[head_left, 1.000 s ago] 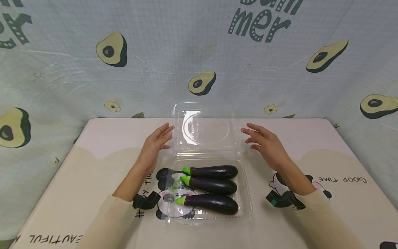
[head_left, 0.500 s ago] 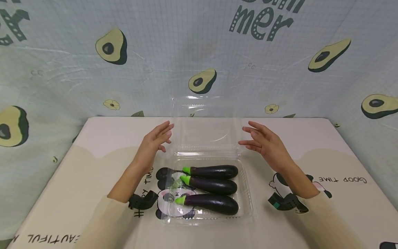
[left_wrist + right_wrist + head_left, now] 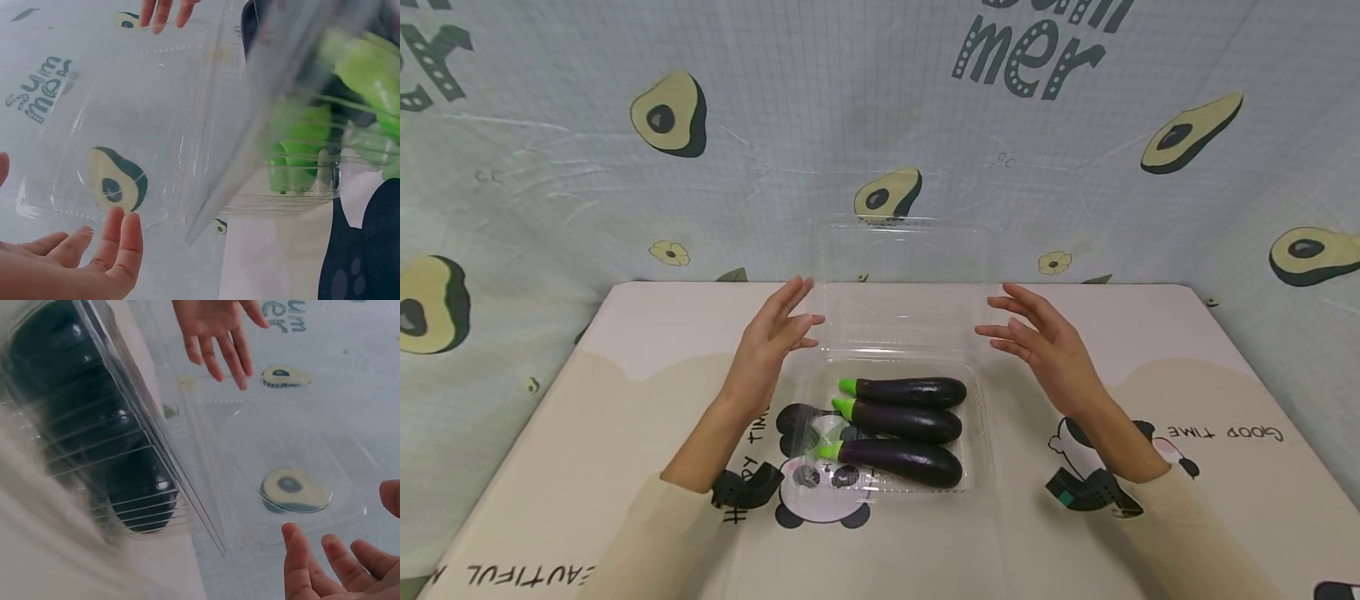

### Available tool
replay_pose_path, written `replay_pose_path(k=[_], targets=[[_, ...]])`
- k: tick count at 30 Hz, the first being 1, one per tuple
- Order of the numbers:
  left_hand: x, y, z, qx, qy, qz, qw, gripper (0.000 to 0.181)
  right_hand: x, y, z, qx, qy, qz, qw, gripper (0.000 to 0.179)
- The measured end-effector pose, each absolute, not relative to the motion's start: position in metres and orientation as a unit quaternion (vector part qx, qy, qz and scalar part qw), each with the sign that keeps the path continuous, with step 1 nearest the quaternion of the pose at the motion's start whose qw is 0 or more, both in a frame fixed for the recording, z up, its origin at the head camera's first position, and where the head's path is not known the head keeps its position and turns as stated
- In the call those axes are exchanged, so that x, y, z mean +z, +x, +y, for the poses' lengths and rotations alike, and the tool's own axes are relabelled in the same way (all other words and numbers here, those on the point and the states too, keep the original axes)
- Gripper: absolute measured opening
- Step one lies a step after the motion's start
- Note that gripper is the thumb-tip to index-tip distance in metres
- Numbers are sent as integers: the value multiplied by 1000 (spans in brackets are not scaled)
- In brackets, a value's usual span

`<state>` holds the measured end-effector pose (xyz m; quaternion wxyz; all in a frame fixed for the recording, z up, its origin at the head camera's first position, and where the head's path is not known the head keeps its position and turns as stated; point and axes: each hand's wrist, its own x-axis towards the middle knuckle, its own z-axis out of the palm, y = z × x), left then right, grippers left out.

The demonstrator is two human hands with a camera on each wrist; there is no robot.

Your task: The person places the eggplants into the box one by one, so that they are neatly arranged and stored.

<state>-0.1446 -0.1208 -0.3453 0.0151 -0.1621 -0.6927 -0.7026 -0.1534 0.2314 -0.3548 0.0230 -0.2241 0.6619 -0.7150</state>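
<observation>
A clear plastic clamshell box (image 3: 982, 433) stands with its lid (image 3: 902, 312) raised on the far side. Three dark purple eggplants lie across the box: the far one (image 3: 913, 392), the middle one (image 3: 902, 422) and the near one (image 3: 898, 462), green stem ends to the left. My left hand (image 3: 765, 354) is beside the lid's left edge, fingers extended. On the opposite side, my right hand (image 3: 1056, 358) holds its fingers spread at the right edge. Fingertips overlap the clear lid's border; whether they touch it cannot be told.
The pale tabletop (image 3: 625, 433) carries printed pandas and lettering, with one panda (image 3: 827, 492) partly under the box. Behind the table hangs a sheet (image 3: 775, 108) printed with avocados. Each wrist wears a black strap-like device, such as the left one (image 3: 747, 486).
The box with its eggplants has shifted away from me and slightly left, uncovering more of the printed panda. The lid has swung further upright. Both hands have moved slightly forward.
</observation>
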Motion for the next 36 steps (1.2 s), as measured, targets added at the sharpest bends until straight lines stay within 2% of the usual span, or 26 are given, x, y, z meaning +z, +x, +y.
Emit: replay_pose_path(k=[15, 25, 36], targets=[[-353, -129, -127, -735, -179, -653, 25, 55, -359, -140, 233, -660, -260, 705, -29, 45], [-355, -120, -133, -764, -191, -617, -10, 50, -360, -127, 236, -661, -262, 703, -15, 44], [-359, -110, -137, -723, -201, -661, -5, 47, -363, -115, 237, -641, -267, 720, -22, 44]])
